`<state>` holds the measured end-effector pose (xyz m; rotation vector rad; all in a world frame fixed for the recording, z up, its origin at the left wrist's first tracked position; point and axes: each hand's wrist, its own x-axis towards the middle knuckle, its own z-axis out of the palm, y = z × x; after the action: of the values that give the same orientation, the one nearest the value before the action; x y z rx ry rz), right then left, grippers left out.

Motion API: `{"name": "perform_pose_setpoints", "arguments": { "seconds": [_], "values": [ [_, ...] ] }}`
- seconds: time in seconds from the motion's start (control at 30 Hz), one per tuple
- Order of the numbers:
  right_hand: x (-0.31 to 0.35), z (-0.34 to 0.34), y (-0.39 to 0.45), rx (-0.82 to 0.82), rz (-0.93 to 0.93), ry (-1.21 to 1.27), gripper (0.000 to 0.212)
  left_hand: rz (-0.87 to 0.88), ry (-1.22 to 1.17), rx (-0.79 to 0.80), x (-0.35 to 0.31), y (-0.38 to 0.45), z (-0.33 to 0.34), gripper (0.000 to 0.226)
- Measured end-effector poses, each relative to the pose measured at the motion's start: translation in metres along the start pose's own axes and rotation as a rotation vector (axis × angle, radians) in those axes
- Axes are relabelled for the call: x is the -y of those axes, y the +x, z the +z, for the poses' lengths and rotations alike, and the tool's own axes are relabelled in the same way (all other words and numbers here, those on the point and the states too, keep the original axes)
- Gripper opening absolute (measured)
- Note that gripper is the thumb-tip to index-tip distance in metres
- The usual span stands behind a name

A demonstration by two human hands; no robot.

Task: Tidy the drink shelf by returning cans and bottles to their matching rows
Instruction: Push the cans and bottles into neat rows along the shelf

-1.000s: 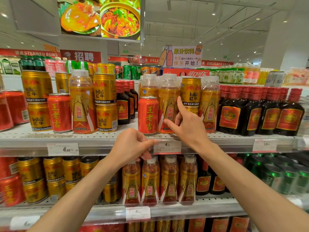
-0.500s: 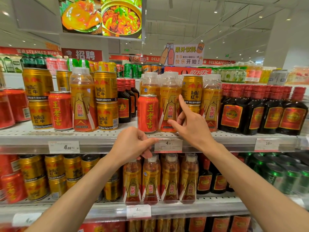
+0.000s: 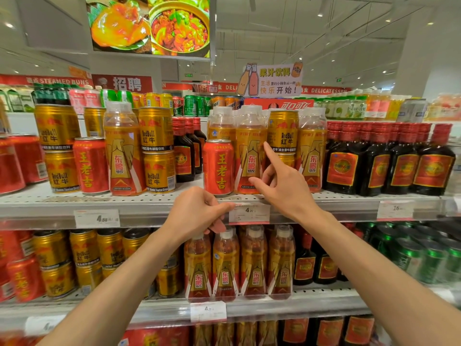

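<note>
Head view: right hand (image 3: pixel 282 186) is reaching open-fingered toward the gold can (image 3: pixel 282 132) beside the red can (image 3: pixel 219 167); left hand (image 3: pixel 197 213) is hovering loosely curled, holding nothing, just below.

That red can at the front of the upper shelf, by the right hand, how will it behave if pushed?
The red can stands upright near the shelf edge, so it would probably slide, or tip forward. It looks sealed, so likely weighty. On its side, it would roll.

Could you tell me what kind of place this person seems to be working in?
Most likely a supermarket drinks aisle. Tiered shelves hold rows of gold cans and dark bottles, price tags are clipped to the shelf edge, and a hanging sign reads DELICATESSEN.
</note>
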<state>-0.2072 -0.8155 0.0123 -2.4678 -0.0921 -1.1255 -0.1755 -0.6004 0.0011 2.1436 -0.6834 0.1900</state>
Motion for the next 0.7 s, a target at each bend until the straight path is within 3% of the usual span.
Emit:
{"name": "perform_pose_setpoints", "arguments": {
  "seconds": [0.1, 0.2, 0.3, 0.43, 0.7],
  "values": [
    [-0.004, -0.009, -0.004, -0.073, -0.032, -0.039, 0.068, -0.002, -0.003, 0.005, -0.001, 0.000, 0.000, 0.043],
    [-0.009, -0.019, -0.006, -0.246, -0.038, -0.080, 0.052, 0.007, 0.004, -0.014, 0.000, 0.000, 0.001, 0.044],
    [-0.015, -0.025, -0.003, -0.376, 0.037, -0.102, 0.053, 0.024, 0.014, -0.024, 0.002, 0.000, 0.001, 0.044],
    [-0.014, -0.025, 0.009, -0.367, 0.112, -0.144, 0.069, 0.021, 0.005, -0.011, 0.001, 0.000, 0.001, 0.044],
    [0.001, -0.036, 0.027, -0.240, 0.073, -0.152, 0.076, -0.002, -0.009, 0.005, 0.000, -0.001, -0.001, 0.045]
  ]
}}
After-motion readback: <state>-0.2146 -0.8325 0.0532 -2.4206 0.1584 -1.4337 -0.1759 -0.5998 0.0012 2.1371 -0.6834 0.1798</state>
